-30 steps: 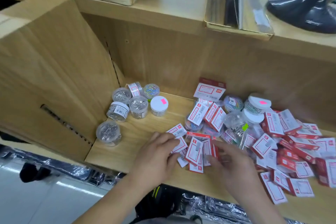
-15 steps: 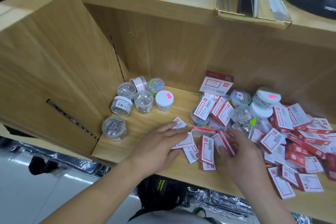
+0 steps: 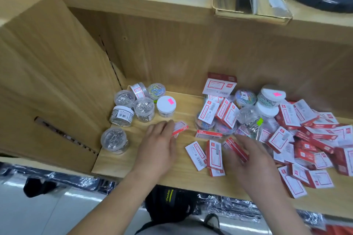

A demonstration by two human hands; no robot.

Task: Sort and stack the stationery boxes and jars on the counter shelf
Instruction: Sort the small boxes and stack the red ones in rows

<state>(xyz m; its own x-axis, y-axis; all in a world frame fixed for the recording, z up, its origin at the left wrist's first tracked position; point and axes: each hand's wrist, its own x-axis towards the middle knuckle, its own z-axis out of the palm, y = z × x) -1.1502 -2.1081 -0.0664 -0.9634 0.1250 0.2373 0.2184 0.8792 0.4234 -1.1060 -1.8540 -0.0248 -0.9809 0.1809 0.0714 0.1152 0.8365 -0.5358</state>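
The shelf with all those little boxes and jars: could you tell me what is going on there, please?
A person is sorting stationery on the wooden shelf. A group of jars sits in the left corner. The left hand pinches a small red-and-white box near them, while the right hand reaches onto a second box at the edge of the loose pile on the right; its grip is too blurred to judge. Other jars lie mixed into that pile.

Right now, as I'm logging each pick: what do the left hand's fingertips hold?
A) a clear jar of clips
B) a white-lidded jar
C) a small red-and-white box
C: the left hand holds a red-and-white box at its fingertips, and the jars stand apart behind it.
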